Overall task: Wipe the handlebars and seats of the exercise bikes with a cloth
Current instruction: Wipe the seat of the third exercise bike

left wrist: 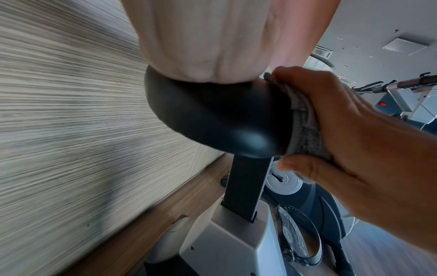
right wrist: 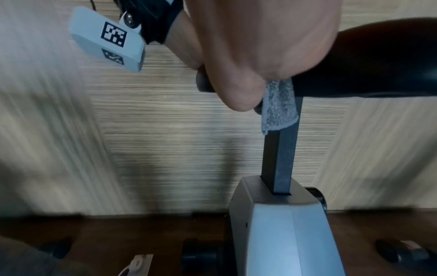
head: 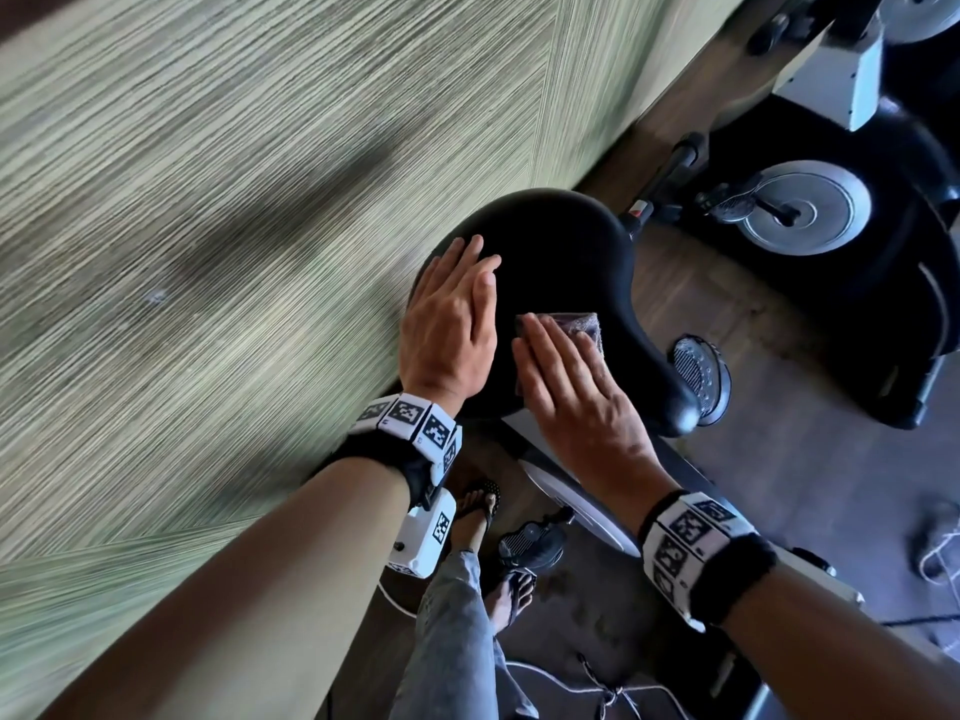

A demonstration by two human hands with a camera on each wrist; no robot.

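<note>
The black bike seat (head: 561,252) fills the middle of the head view, wide end toward the wall. My left hand (head: 457,314) lies flat on that wide end with straight fingers, its palm (left wrist: 208,46) resting on the seat (left wrist: 208,121). My right hand (head: 566,381) presses a folded grey cloth (head: 587,324) onto the seat's near side, fingers straight on top. In the left wrist view the right hand (left wrist: 350,121) has its thumb tucked under the cloth (left wrist: 305,128), pinching it against the palm. A corner of the cloth (right wrist: 279,110) hangs below the seat (right wrist: 378,71).
A striped wall (head: 208,226) runs close along the left. Under the seat are the black post (left wrist: 246,186) and grey frame (left wrist: 224,242). A pedal (head: 698,376) and a flywheel (head: 805,207) lie to the right. My sandalled feet (head: 478,506) and cables (head: 613,693) are on the wood floor.
</note>
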